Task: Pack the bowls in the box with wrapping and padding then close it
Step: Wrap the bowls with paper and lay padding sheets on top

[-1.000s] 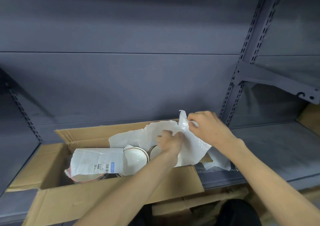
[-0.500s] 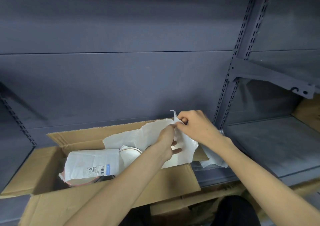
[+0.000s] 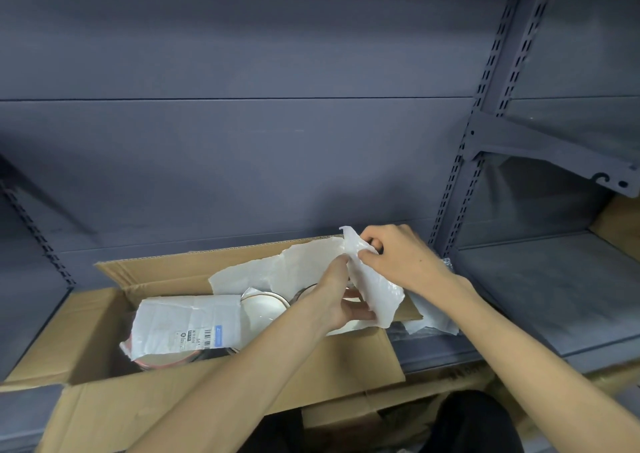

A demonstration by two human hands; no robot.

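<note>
Far left: open cardboard box (image 3: 114,414) on the grey shelf (image 3: 540,300), flaps down and out, exactly as one second ago. Inside at left, wrapped bowl (image 3: 180,334) under labelled white wrap, barcode sticker upward, reddish rim showing at the low edge; unmoved. Just right of it, bare bowl (image 3: 265,308), white with a brown rim line, upright and uncovered; likewise unmoved.

Centre: white wrapping sheet (image 3: 294,272) draped from the box's rear wall toward the right end. Changed over the last second: right-hand portion lifted and drawn into a raised fold, top corner now standing above the box rim. Left hand (image 3: 337,296) shifted from pressing low on the sheet to a higher position; grip of thumb and forefinger pinched together on the sheet's edge, remaining fingers loosely spread beneath. Third bowl partly glimpsed under that hand; details not discernible.

Right: right hand (image 3: 398,258) closer to the left hand than before, fingers curled, grip clamped on the sheet's upper corner, touching the left fingertips. Further loose sheet (image 3: 433,317) hanging over the box's right end onto the shelf.

Assessment: sheet being gathered for folding over the right-hand bowl. Wrapping stage only partly complete; middle bowl unwrapped, padding and flap closure outstanding. Thin sheet judged liable to tear under opposed pulls.
</note>
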